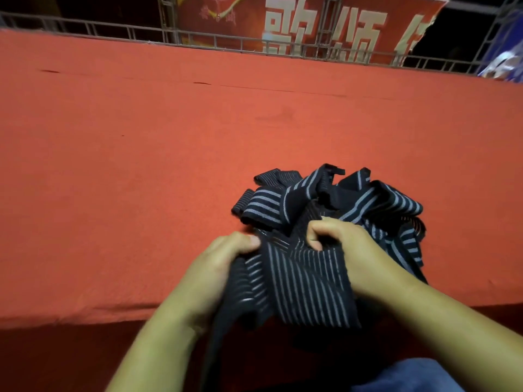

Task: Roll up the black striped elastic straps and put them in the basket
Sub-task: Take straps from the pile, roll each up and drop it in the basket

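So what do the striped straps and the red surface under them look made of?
The striped straps: woven elastic fabric, matte black with pale grey stripes; folds softly, thin stretches look see-through. The red surface: probably felt or thin carpet, matte, faint wrinkles and seams.

Red banner (317, 12) behind the railing (226, 43), with big pale Chinese characters whose tops are cut off by the frame edge. First reads 歌 (285, 26), and next to it on the right is 颂 (357, 33). The third character (407, 38) sits at the banner's torn right edge, only partly shown, can't read.
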The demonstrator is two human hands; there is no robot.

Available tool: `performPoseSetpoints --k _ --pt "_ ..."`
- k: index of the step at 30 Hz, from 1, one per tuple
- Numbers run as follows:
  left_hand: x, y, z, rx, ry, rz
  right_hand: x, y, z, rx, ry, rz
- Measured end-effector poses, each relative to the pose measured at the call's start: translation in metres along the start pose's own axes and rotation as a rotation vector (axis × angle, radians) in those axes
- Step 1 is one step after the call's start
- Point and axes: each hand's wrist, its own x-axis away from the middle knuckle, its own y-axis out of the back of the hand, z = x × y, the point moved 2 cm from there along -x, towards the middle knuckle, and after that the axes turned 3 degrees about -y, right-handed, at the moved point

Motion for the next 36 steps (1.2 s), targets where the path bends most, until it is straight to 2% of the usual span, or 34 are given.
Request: performPoseSetpoints --k 3,5,8,15,19,21,28,36 --pt "0.000 -0.013 0.003 -0.251 -0.209 -0.020 0.007 -0.001 0.007 0.066 0.020 0.033" --pt "-0.005 -0.019 0.008 -0.277 -0.306 -0.048 0.012 -0.004 0.003 0.065 0.054 -0.013" --pt "-0.015 -0.023 0.015 -0.316 -0.364 -0.073 0.016 -0.007 -0.005 0.012 0.030 -0.080" --pt "-0.012 -0.029 0.019 -0.762 -0.424 -0.017 0.022 0.000 -0.003 -0.089 0.053 -0.034" --pt "-0.010 -0.032 0.015 -0.943 -0.559 -0.028 0.021 0.004 -0.001 -0.115 0.066 -0.012" --pt "-0.012 -0.032 0.016 -0.954 -0.547 -0.065 0.022 0.005 0.000 -0.122 0.074 -0.010" --pt "-0.024 -0.011 0.023 -0.914 -0.490 -0.356 0.028 0.003 -0.002 -0.200 0.036 -0.145" --pt "-0.034 0.020 0.034 -0.862 -0.369 -0.496 0.048 0.010 -0.002 -0.395 -0.017 -0.401"
